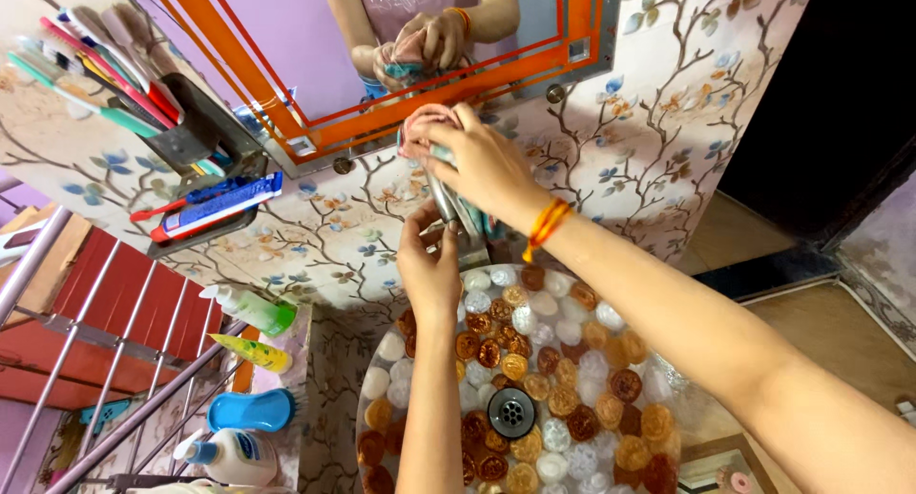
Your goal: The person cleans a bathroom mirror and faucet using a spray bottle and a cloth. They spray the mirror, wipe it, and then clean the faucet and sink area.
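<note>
We see right hand (482, 165) closed on pink cloth (420, 131) at tap (444, 203) – soft, light, bunches easily. Left hand (429, 265) grips tap base – hard, probably slippery metal.

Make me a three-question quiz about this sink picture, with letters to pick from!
1. Where is the drain?
A. bottom of the basin
B. on the wall
C. on the rack

2. What colour is the thread on the right wrist?
A. blue
B. orange
C. white

3. What is the right hand doing?
A. hanging free
B. pressing a pink cloth on the tap
C. holding a toothbrush

Answers: A, it sits among the round pebble shapes; B, orange strands circle the wrist; B, the fingers clutch the cloth at the tap top, while the left hand touches the tap lower down.
</note>
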